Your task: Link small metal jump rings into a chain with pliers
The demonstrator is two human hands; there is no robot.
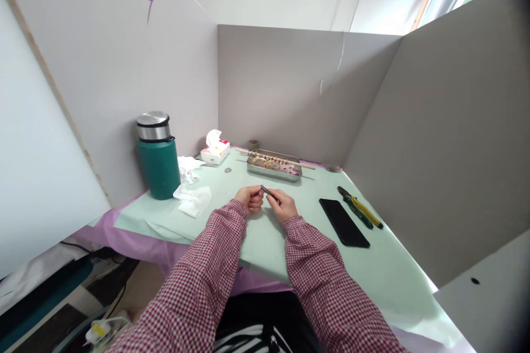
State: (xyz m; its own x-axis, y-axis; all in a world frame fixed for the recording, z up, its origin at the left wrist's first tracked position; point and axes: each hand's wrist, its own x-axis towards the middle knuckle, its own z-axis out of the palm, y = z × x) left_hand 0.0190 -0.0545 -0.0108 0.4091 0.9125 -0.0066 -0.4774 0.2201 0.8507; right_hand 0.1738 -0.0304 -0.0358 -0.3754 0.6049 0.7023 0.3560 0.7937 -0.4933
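My right hand (285, 207) is closed around a slim dark metal tool (269, 193) that looks like tweezers. Its tip points left and meets the fingertips of my left hand (249, 199). Those left fingers are pinched together, and whatever sits between them is too small to make out. Both hands are just above the green-covered table (265, 242). Beyond them stands a shallow metal tray (271, 175) holding small red and tan pieces. Across the tray lies a thin wooden stick (307, 166) with small pieces along it.
To the right lie a black phone (344, 224) and yellow-green pliers (361, 207). A green flask (158, 165), crumpled tissues (194, 201) and a tissue pack (215, 151) stand or lie at left. Grey partitions (290, 83) enclose the table's back and sides.
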